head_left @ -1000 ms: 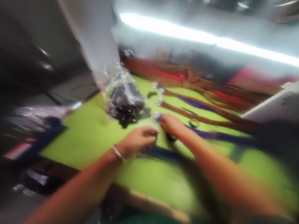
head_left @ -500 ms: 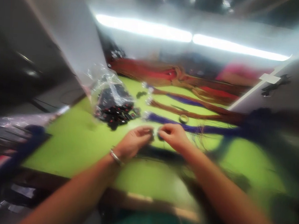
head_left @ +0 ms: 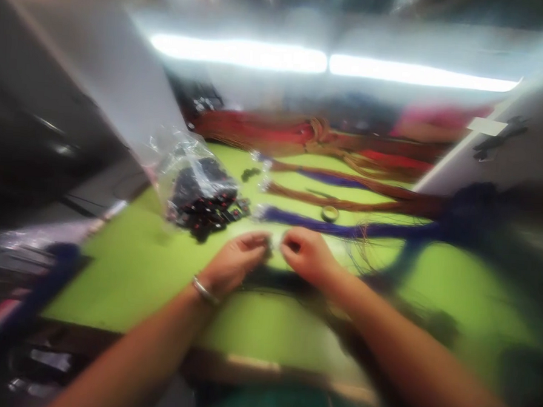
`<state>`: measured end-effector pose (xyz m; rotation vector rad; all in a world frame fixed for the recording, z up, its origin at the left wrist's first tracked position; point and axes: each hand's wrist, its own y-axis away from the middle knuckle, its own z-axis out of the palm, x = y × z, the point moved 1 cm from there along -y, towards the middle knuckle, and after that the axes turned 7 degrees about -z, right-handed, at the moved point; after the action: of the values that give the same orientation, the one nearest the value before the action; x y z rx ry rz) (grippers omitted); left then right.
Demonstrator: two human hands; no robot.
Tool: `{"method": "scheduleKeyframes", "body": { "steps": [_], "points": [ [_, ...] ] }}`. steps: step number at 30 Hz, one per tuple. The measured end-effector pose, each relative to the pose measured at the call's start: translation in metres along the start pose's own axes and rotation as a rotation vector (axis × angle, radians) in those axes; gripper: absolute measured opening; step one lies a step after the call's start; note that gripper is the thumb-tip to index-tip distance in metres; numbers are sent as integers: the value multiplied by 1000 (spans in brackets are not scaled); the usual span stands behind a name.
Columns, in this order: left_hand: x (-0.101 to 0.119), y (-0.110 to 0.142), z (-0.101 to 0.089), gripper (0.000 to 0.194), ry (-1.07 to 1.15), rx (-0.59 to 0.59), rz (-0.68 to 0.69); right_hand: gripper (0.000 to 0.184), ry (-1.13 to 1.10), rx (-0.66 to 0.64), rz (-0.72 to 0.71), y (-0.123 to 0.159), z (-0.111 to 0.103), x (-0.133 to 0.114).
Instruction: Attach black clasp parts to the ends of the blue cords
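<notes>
The picture is blurred by motion. My left hand (head_left: 236, 263), with a metal bangle on the wrist, and my right hand (head_left: 306, 254) meet over the green table (head_left: 149, 270), fingers pinched together on a small dark piece that I cannot make out. A dark bundle of thin wires (head_left: 285, 283) lies under both hands. A blue wire bundle (head_left: 343, 230) lies just beyond my right hand.
A clear plastic bag of small black parts (head_left: 199, 193) sits at the left back. Brown wire bundles (head_left: 344, 201) and red ones (head_left: 275, 131) lie further back, with a small ring (head_left: 330, 214) between them. A white board (head_left: 492, 154) rises on the right.
The view has swung so the table sits lower and more central. My two hands have come together at the table's middle, pinching at one spot.
</notes>
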<state>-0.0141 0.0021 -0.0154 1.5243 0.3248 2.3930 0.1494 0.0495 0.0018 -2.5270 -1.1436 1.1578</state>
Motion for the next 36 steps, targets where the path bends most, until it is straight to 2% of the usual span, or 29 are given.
{"method": "scheduleKeyframes", "body": {
  "steps": [12,19,21,25,27,36],
  "points": [
    [-3,-1,-5,36,-115,19,36,10,250,-65,-49,4,-1,-5],
    [-8,-5,-9,33,-248,41,115,17,282,-43,-190,6,6,-3],
    [-9,-4,-8,33,-231,52,107,17,193,-33,-168,7,7,0],
    [-8,-3,-6,34,-128,48,66,12,-114,-24,10,5,3,5],
    [-8,-3,-6,34,-122,46,60,10,-187,-13,73,4,2,5],
    [-15,-7,-9,30,-246,31,132,12,-68,-7,58,6,10,5]
  ]
}}
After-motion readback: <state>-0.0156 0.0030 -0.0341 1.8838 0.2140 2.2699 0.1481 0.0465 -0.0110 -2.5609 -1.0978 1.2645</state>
